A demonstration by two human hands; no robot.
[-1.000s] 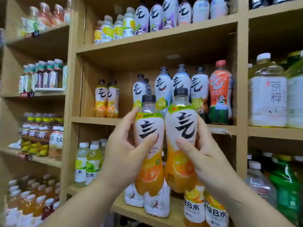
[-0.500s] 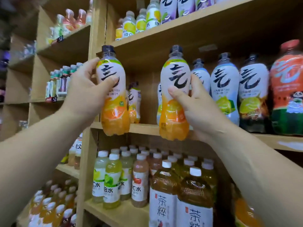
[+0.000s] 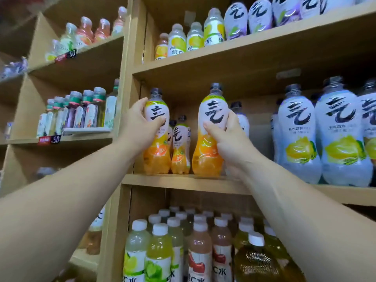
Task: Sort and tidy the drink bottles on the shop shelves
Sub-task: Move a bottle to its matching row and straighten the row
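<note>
both hands (image 3: 140, 127) (image 3: 227, 139) gripping waisted orange bottles (image 3: 157, 153)

Wooden shelf (image 3: 173, 181) with upright orange bottles (image 3: 180, 151), lemon bottles (image 3: 301, 139) alongside

Shelf price tag (image 3: 55, 139) reads 5.0; lower bottle (image 3: 221, 269) C水; upper bottle (image 3: 176, 50) 維C.

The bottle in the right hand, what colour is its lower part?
Orange; the bottle in the right hand shows it best in the head view.
</note>
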